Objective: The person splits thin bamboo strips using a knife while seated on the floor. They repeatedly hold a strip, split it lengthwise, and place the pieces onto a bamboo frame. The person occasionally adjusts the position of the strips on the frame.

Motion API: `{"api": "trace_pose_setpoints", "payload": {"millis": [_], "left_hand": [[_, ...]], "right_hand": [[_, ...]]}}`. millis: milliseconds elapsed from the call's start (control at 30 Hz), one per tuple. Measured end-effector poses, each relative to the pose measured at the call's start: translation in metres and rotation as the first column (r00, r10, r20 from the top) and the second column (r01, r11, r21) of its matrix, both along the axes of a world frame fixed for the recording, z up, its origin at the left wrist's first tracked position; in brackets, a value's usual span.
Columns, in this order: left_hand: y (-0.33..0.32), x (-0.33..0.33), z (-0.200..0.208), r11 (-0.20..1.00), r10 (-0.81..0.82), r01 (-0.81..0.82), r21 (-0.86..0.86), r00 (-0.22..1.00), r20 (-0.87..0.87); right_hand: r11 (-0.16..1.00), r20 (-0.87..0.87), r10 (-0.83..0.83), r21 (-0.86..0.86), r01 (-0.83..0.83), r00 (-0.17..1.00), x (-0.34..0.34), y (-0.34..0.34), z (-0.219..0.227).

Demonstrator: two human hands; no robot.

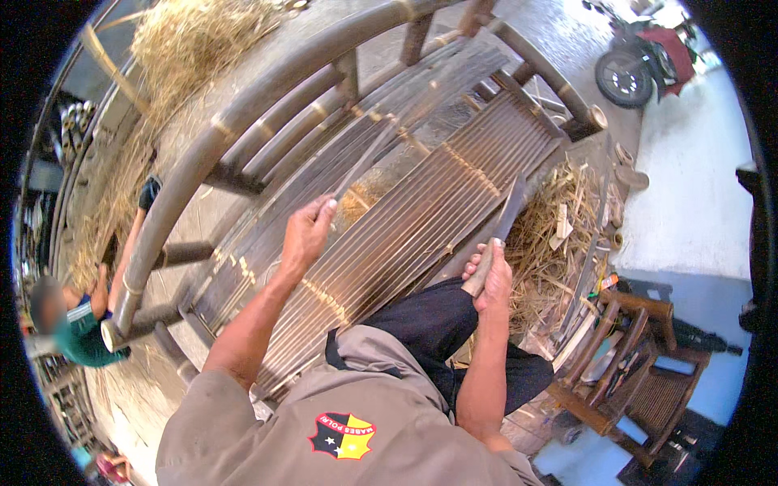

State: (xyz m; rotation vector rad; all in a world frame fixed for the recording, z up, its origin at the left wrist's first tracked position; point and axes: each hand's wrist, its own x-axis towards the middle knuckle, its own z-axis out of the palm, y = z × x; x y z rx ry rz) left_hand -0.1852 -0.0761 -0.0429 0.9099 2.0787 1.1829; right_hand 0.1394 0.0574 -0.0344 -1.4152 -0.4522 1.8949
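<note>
While your left hand [306,233] pinches a thin bamboo strip [362,162] over the middle of the slatted bamboo seat [421,215] and your right hand [489,275] grips the knife [496,235] at its near edge, you seem mid-fitting; next calls for a steady cut

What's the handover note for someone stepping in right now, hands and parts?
Left hand: pinching a thin bamboo strip above the slatted seat panel.
Right hand: gripping the handle of a knife, blade up, at the panel's edge.
Bamboo bench frame lies across the lap.
Done: most slats laid side by side.
Left: the strip in hand is not yet set in.
Shavings lie at right.
</note>
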Motion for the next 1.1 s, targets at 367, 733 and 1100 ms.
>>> {"api": "trace_pose_setpoints", "payload": {"millis": [367, 733, 1100], "left_hand": [[-0.097, 0.070, -0.065, 0.953, -0.016, -0.073, -0.294, 0.957, -0.288], [-0.103, 0.071, -0.065, 0.972, -0.016, -0.045, -0.230, 0.967, -0.254], [-0.102, 0.047, -0.065, 0.971, -0.055, -0.021, -0.239, 0.951, -0.304]], "right_hand": [[0.977, 0.234, 0.200, 0.022, -0.211, 0.951, -0.056, -0.023, -0.081], [0.978, 0.289, 0.202, -0.001, -0.211, 0.936, -0.051, -0.026, -0.091], [0.972, 0.283, 0.219, 0.018, -0.234, 0.934, -0.057, -0.028, -0.077]]}}
